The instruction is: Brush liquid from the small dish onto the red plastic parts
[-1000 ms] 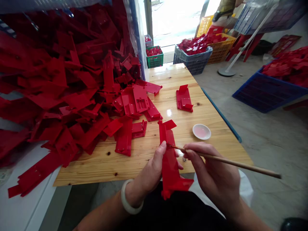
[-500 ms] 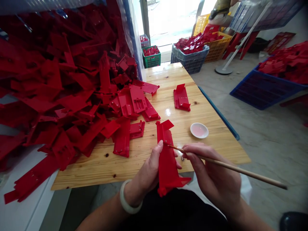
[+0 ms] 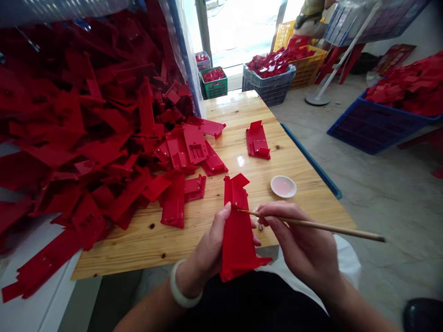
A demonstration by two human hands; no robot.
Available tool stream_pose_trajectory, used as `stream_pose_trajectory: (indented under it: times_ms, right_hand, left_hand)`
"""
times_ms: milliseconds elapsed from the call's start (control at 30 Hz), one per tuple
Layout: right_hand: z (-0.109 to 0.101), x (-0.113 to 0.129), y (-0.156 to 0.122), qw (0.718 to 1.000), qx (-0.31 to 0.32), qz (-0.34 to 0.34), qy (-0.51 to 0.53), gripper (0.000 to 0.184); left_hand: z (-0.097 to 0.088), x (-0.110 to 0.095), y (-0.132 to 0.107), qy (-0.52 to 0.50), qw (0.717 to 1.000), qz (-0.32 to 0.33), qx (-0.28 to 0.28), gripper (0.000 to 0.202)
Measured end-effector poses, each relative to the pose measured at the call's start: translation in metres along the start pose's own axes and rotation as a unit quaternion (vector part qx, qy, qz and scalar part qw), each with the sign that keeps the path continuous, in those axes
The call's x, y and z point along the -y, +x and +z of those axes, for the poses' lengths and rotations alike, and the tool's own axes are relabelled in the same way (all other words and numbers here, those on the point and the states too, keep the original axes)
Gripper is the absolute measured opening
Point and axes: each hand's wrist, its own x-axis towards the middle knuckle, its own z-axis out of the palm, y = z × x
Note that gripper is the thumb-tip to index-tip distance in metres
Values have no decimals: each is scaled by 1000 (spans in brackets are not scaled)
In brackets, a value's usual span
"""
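My left hand (image 3: 211, 244) is shut on a flat red moulded plastic part (image 3: 237, 240), standing it up on end in front of me. My right hand (image 3: 297, 242) pinches a thin wooden paintbrush (image 3: 311, 223). The brush's fine tip reaches the edge of the red part near my left thumb. A small white dish (image 3: 283, 186) with pink liquid sits on the pine table (image 3: 117, 249), to the far side of my right hand. A heap of similar red parts (image 3: 86, 133) lies at the table's left, and a single red part (image 3: 258, 142) rests alone beyond my hands.
Baskets of red parts stand on the floor: a blue crate (image 3: 380, 124) at right, a grey crate (image 3: 268, 80) and a yellow crate (image 3: 304, 67) ahead. A green basket (image 3: 213, 85) sits near a bright doorway. A person (image 3: 311, 18) stands at the back. The table's right edge drops to a concrete floor.
The scene has shifted slightly left in view as my head moved. The brush now lies more level, with its far end raised, and the red part stands a little more upright.
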Motion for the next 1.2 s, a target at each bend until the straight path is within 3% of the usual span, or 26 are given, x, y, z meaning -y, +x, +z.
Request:
stream_pose_trajectory:
  times_ms: [233, 567, 700, 933, 1033, 1200]
  right_hand:
    - [1, -6, 0, 999, -28, 21, 0, 17]
    - [4, -9, -4, 997, -61, 45, 24, 11]
    - [7, -9, -5, 996, -64, 54, 40, 9]
    - [6, -6, -4, 996, -66, 50, 27, 10]
    - [0, -11, -7, 992, -104, 69, 24, 8]
    - [-18, -22, -7, 980, -180, 82, 38, 11]
  left_hand:
    - [-2, 0, 0, -29, 999, -34, 10, 81]
    - [-6, 3, 8, -42, 997, -18, 56, 78]
    - [-5, 3, 9, -29, 999, -4, 46, 78]
    - [-5, 4, 11, -57, 996, -61, 27, 82]
    - [-9, 1, 22, -32, 999, -15, 3, 73]
    - [-1, -38, 80, 80, 977, 191, -46, 43]
